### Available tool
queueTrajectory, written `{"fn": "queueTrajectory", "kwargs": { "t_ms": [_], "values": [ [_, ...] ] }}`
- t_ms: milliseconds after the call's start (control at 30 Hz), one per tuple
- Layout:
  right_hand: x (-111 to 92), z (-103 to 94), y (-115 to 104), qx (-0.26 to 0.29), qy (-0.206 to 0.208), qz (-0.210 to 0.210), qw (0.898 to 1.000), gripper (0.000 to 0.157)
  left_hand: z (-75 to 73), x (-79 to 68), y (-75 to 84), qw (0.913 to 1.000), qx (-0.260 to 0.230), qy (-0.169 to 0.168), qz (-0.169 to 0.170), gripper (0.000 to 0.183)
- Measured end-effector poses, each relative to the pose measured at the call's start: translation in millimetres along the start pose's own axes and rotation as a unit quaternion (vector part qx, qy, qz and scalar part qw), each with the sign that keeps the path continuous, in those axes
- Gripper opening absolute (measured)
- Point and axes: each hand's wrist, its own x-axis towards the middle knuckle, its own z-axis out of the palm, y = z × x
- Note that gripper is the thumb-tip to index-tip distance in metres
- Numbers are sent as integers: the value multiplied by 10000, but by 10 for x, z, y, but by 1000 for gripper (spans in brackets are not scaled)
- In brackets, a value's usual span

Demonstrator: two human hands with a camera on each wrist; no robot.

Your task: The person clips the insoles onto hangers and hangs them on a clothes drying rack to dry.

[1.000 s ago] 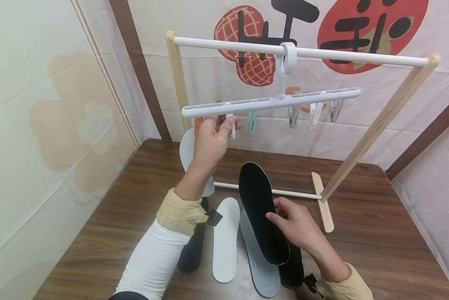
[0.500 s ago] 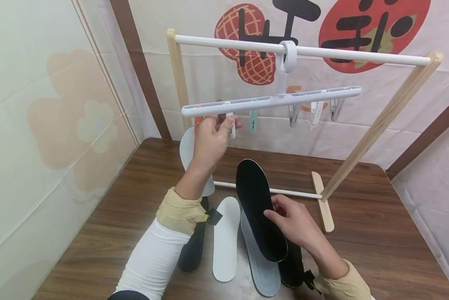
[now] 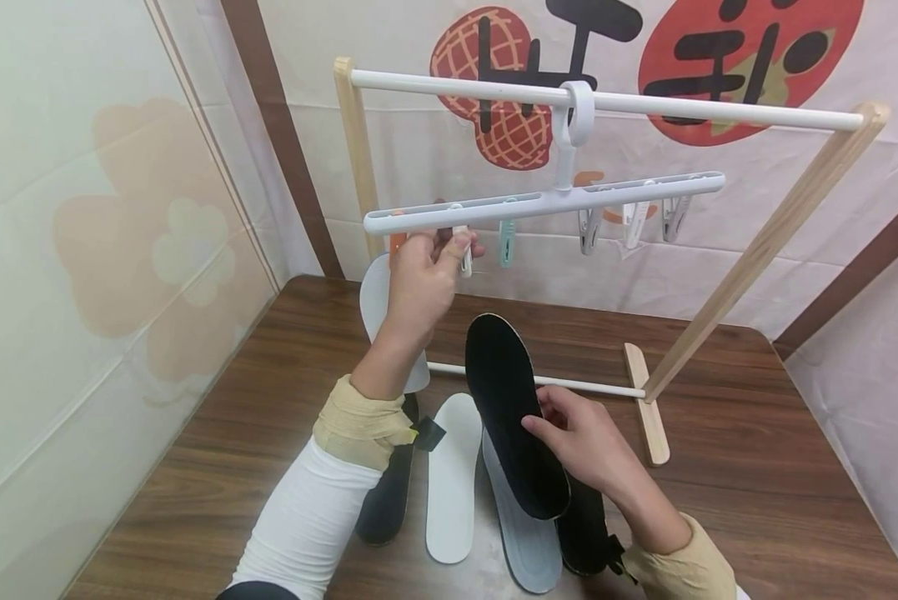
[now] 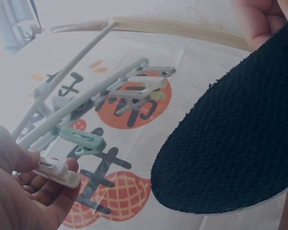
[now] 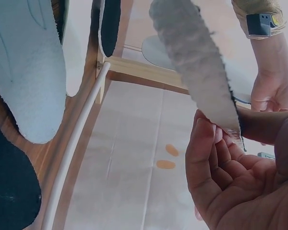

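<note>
My left hand pinches a white clothespin that hangs from the white clip hanger. My right hand holds a black insole by its right edge, thumb on the black face. The insole is raised, tilted, with its upper end below the hanger. Its pale underside shows in the right wrist view. Beside the left hand, a light insole hangs under an orange clip, partly hidden by the forearm. To the hand's right hangs a mint-green clip.
A wood-and-white-bar rack carries the hanger, with several more clips at its right half. On the brown table lie a white insole, a grey insole and black insoles, one partly under the left forearm.
My right hand has moved the black insole slightly up and to the left, toward the left hand. The left hand stays at the white clothespin.
</note>
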Motion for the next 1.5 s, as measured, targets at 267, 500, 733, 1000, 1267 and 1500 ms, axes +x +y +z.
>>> {"fn": "queueTrajectory", "kwargs": {
  "t_ms": [267,500,733,1000,1267,1500],
  "values": [
    [30,9,-24,22,9,-63,10000,19,-8,-7,-1,10000,-28,-27,-54,43],
    [36,8,-52,91,24,-188,9998,16,-12,-13,6,9999,-52,-27,-89,47],
    [50,17,-70,80,49,-167,9998,16,-14,-12,10,9999,7,-20,-147,54],
    [56,19,-125,159,66,-115,9998,18,-8,-10,12,9997,-131,-51,-213,63],
    [75,2,-161,213,116,-277,9993,20,-15,-12,17,9997,-33,-55,-224,63],
    [104,-5,-183,315,120,-280,9990,20,-15,-14,28,9996,11,-46,-261,63]
  ]
}}
